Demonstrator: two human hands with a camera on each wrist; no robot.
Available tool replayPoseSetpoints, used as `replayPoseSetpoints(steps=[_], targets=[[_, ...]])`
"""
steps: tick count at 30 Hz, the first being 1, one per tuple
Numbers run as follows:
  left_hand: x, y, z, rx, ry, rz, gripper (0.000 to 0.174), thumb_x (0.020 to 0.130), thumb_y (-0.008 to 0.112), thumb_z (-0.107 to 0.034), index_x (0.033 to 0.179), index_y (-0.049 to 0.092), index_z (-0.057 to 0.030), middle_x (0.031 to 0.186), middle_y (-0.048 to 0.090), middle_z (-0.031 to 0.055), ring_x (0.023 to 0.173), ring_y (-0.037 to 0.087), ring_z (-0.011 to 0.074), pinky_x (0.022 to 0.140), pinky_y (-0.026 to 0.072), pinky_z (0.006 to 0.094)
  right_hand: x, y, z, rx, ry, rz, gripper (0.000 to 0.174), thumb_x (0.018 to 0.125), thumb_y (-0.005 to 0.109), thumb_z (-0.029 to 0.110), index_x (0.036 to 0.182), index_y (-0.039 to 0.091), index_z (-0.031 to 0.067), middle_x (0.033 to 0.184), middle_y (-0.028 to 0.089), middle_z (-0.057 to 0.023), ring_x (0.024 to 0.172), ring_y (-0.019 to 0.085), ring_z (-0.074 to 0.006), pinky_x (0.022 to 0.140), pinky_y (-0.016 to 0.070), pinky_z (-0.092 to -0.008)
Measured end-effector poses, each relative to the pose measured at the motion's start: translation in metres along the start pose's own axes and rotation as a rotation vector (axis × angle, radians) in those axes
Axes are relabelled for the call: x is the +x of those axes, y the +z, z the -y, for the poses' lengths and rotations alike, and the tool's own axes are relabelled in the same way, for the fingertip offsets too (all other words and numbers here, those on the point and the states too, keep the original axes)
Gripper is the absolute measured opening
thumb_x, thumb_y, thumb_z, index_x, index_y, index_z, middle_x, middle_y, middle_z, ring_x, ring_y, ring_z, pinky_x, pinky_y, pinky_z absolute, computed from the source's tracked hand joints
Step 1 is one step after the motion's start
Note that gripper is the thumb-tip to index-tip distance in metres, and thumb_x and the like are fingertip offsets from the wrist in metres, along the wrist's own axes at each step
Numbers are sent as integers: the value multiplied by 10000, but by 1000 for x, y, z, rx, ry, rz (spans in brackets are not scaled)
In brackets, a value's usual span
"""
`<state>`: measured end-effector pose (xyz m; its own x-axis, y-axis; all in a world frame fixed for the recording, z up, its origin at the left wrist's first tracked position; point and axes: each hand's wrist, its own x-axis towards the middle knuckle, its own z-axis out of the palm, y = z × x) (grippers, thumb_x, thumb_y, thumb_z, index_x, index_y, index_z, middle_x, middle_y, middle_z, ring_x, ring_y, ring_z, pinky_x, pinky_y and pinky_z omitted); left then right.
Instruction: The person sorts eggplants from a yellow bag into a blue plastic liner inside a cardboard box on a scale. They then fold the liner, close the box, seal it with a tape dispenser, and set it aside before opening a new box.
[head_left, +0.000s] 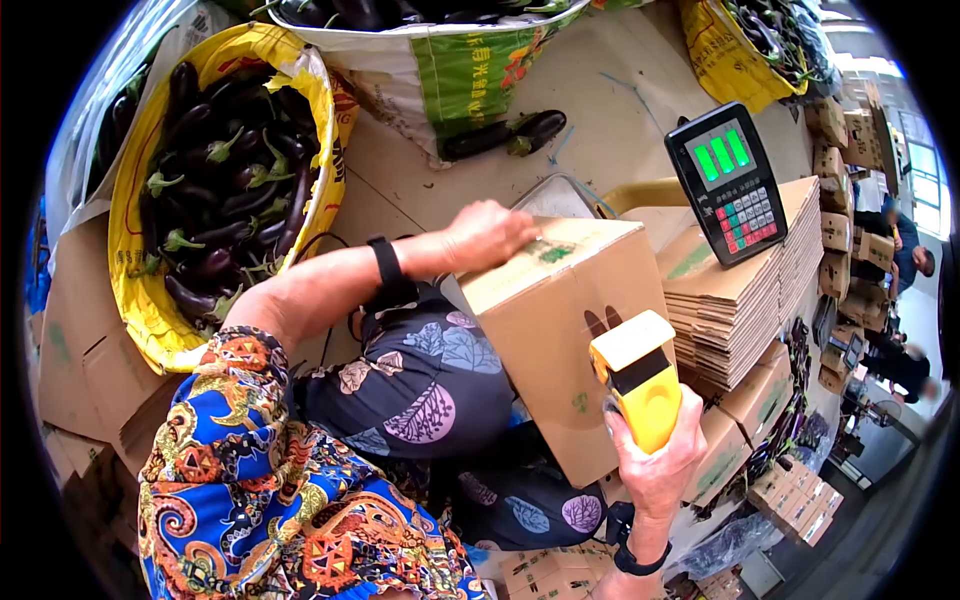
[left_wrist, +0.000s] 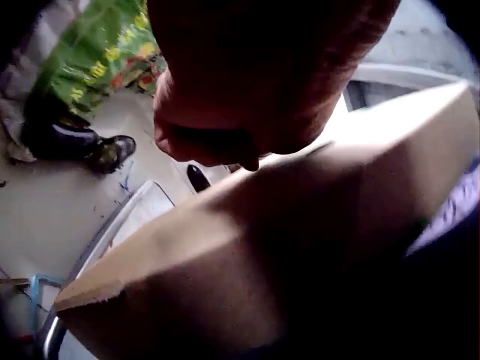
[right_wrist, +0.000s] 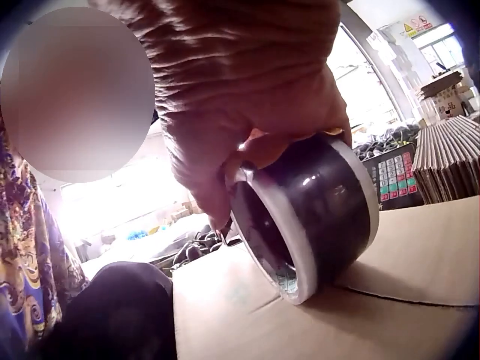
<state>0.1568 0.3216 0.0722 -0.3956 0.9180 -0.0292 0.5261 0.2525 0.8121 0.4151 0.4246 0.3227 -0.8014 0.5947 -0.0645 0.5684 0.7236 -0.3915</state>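
A cardboard box (head_left: 560, 330) stands tilted before the person's knees. The left hand (head_left: 490, 236) holds it at its upper far edge, fingers bent; in the left wrist view that hand (left_wrist: 247, 90) is dark, with its fingertips hidden at the cardboard. My right hand (head_left: 660, 450) grips a yellow tape dispenser (head_left: 648, 395) over the box's near face. From the right wrist, a dark tape roll (right_wrist: 322, 210) with pale rims shows under the right hand (right_wrist: 247, 82), right at the cardboard beside a seam.
A scale display (head_left: 725, 180) stands beyond the box, next to stacked flat cardboard (head_left: 730, 300). A yellow sack (head_left: 322, 150) of eggplants is at left. Loose eggplants (head_left: 540, 130) lie on the floor by a green-and-white sack (head_left: 460, 85). More boxes (head_left: 755, 395) sit at right.
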Motion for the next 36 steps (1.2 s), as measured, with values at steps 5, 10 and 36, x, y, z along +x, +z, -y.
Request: replayPoseSetpoints(steps=[5,10,36], targets=[[2,-5,-12,42,-113,157,300,984,513,-345,879,600,-78,753,648,216,731,630,447,668,505,551,-2,6,-4,-2,11,-20,687,613,912,228,1143,534,8,905,645,-188,788,652,-408,699,523,-446],[3,13,20,108,-252,291,361,1000,483,-360,969,612,-23,859,667,233,817,637,458,748,505,535,-3,5,0,5,28,-34,665,616,895,209,1141,535,14,919,640,-190,785,643,-404,725,521,-433],[50,-47,-152,238,53,168,561,964,553,-438,1384,448,-81,1286,537,210,1173,570,403,843,553,487,8,9,6,69,-13,-56,568,699,871,230,1087,508,27,886,635,-224,787,639,-445,681,533,-478]])
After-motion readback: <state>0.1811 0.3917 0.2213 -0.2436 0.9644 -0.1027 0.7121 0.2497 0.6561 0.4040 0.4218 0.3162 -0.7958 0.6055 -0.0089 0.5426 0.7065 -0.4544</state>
